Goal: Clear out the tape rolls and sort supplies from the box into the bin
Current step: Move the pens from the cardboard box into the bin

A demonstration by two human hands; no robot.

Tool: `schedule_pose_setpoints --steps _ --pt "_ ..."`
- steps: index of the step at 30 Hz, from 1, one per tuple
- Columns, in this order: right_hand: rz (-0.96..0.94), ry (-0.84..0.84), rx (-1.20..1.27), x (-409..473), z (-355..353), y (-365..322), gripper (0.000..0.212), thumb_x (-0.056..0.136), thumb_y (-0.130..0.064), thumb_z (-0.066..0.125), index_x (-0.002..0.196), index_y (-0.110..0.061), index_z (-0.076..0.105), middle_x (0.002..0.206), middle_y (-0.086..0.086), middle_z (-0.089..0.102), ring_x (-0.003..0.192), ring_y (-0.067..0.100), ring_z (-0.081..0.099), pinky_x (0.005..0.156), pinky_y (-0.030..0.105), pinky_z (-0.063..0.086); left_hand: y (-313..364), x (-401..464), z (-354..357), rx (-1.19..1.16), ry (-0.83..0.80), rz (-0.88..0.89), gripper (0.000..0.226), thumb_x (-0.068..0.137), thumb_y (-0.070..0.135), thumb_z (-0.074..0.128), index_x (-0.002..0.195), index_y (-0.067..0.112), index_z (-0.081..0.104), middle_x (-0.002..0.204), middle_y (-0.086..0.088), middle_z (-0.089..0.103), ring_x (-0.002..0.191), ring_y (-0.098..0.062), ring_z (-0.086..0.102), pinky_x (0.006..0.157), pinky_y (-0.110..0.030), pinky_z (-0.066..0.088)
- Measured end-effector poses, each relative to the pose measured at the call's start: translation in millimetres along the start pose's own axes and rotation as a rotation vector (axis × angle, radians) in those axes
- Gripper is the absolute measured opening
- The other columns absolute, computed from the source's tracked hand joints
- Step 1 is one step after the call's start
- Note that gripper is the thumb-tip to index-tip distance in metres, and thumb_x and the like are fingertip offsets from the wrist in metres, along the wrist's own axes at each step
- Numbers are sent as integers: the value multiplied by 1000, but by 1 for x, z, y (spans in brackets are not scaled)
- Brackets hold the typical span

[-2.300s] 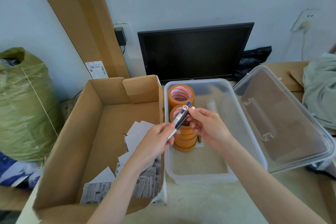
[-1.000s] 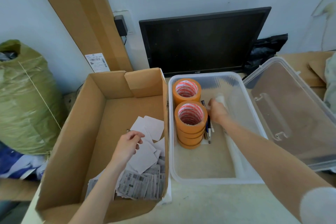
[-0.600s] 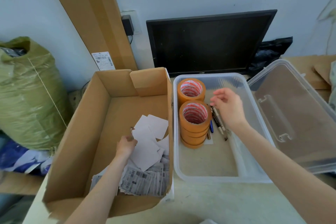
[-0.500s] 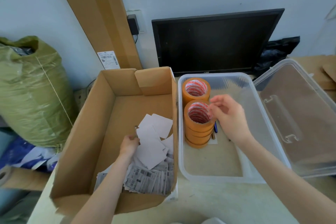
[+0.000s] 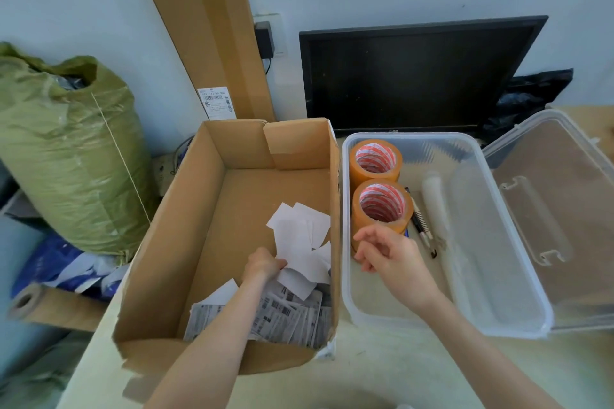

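Inside the box left hand pinches white slips; right hand hovers loosely spread; print unreadable

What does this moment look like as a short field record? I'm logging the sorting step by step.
box: cardboard box, open, holds loose white paper slips and printed labels
bin: clear plastic bin, lid open to its right
in bin: tape rolls in two stacks, pens, a white tube
left hand: left hand in the box, gripping paper slips
right hand: right hand above the bin, fingers loose, holding nothing
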State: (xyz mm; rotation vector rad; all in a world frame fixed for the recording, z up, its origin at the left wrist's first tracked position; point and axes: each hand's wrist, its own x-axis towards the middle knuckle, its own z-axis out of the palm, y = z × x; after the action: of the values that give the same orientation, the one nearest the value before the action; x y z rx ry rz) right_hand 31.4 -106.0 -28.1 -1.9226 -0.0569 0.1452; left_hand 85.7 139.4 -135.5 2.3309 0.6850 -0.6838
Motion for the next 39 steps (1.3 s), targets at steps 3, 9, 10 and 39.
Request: schedule_pose_setpoints --steps 3,9,10,39 --pt "9 13 3 1 0 3 24 91 1 53 87 -21 63 69 1 68 57 8 61 61 23 54 1 1 -9 -2 -72 13 39 91 27 56 123 5 56 113 -10 63 93 -24 59 77 -33 49" --pt "22 -17 11 2 0 3 20 91 0 53 91 -17 63 71 0 68 57 6 61 59 20 53 -1 -5 -38 -212 -26 109 27 96 27 53 112 6 59 111 -10 62 97 -23 57 83 -33 44" --pt "25 -19 12 2 0 3 20 91 0 53 91 -17 63 72 0 68 58 7 61 59 21 53 -1 -8 -46 -228 -3 119 26 99 29 46 102 8 61 105 -11 62 94 -24 56 85 -33 42" --pt "29 267 539 4 -50 -39 16 91 0 56 79 -8 62 65 8 63 53 15 55 50 21 46 20 -129 -73 221 261 821 26 100 35 41 84 20 55 53 5 44 45 -12 39 47 -24 29"
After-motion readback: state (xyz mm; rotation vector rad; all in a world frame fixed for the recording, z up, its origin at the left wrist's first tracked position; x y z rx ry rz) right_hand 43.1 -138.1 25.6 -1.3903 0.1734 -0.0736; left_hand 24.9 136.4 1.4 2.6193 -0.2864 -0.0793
